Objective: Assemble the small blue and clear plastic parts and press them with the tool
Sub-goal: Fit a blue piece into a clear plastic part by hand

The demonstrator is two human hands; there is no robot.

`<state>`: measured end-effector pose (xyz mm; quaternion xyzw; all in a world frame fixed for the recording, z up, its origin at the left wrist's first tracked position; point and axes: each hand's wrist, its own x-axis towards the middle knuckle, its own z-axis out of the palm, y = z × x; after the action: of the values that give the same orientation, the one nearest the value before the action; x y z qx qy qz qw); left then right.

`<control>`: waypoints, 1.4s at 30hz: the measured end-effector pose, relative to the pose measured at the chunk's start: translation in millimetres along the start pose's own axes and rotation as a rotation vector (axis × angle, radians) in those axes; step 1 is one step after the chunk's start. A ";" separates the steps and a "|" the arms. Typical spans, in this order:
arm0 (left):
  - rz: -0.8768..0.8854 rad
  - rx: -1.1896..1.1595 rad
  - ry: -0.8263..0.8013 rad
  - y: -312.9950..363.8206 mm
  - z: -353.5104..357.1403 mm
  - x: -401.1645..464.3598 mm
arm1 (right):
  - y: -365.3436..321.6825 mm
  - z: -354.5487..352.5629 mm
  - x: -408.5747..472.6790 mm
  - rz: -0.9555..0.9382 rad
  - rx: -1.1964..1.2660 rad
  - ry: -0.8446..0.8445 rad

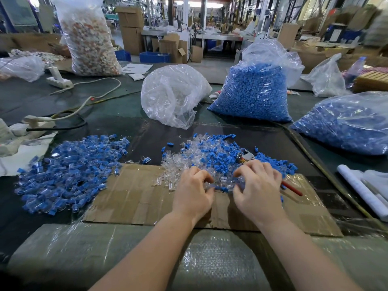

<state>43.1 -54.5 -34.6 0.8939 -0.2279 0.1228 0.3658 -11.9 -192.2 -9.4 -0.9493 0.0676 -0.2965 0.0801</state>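
Head view: your two hands work at the near edge of a heap of loose plastic parts.

Your left hand (192,191) and right hand (257,189) curl their fingers around a small blue part (220,188) and clear pieces between them. The mixed pile (210,156) lies at 12 o'clock from your hands on the cardboard sheet (136,198); assembled pieces (69,173) sit at 9 o'clock. Red-handled pliers (291,189) rest at 3 o'clock, partly hidden.
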 end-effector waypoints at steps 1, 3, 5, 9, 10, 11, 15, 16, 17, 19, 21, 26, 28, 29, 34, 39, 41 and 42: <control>0.001 0.006 0.010 -0.7 0.4 -0.7 | -2.3 1.3 -2.1 -0.025 0.004 -0.028; 0.003 0.009 0.031 -1.4 2.0 -1.2 | -4.5 5.1 -6.1 -0.047 -0.019 -0.068; 0.004 0.015 0.034 -0.2 3.8 -0.7 | -6.2 7.9 -8.6 -0.041 -0.046 -0.085; -0.022 0.031 0.029 2.7 7.6 4.5 | -8.7 12.6 -10.1 -0.008 -0.064 -0.065; -0.032 0.032 0.028 3.3 8.4 6.1 | -8.9 13.5 -10.2 -0.004 -0.073 -0.059; -0.039 0.034 0.024 3.7 9.1 7.6 | -9.1 14.3 -10.3 0.000 -0.083 -0.055; -0.042 0.038 0.014 5.9 10.0 11.4 | -10.8 16.8 -11.5 0.023 -0.074 -0.037; -0.040 0.035 0.017 6.1 10.1 11.9 | -11.6 17.4 -12.0 0.030 -0.074 -0.033; -0.036 0.033 0.018 6.4 10.2 12.0 | -12.2 18.2 -12.4 0.037 -0.074 -0.026; -0.021 0.033 0.004 7.2 10.4 11.9 | -13.2 20.6 -12.4 0.047 -0.073 -0.004; 0.007 0.048 -0.033 8.3 10.7 12.1 | -14.2 22.8 -11.9 0.051 -0.071 0.019; 0.028 0.075 -0.096 10.9 10.3 14.2 | -14.6 25.1 -11.9 0.061 -0.066 0.026; 0.025 0.073 -0.097 11.4 10.5 15.2 | -15.1 24.7 -12.0 0.057 -0.074 0.020; 0.025 0.071 -0.099 11.7 10.8 15.6 | -15.0 24.6 -12.1 0.055 -0.087 0.013; 0.031 0.037 -0.066 12.1 10.9 14.2 | -13.0 25.0 -13.7 0.046 -0.134 -0.012; 0.017 -0.023 0.007 10.7 4.0 13.0 | -15.7 23.9 -13.0 0.060 -0.144 -0.010; -0.001 -0.062 0.029 10.3 1.2 11.6 | -17.2 22.7 -13.0 0.065 -0.132 -0.019; -0.012 -0.088 0.037 10.0 -0.1 10.8 | -17.8 22.3 -13.0 0.066 -0.124 -0.024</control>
<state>47.4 -64.1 -24.4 0.8759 -0.2211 0.1270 0.4097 -8.2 -170.1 -31.3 -0.9531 0.1159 -0.2778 0.0317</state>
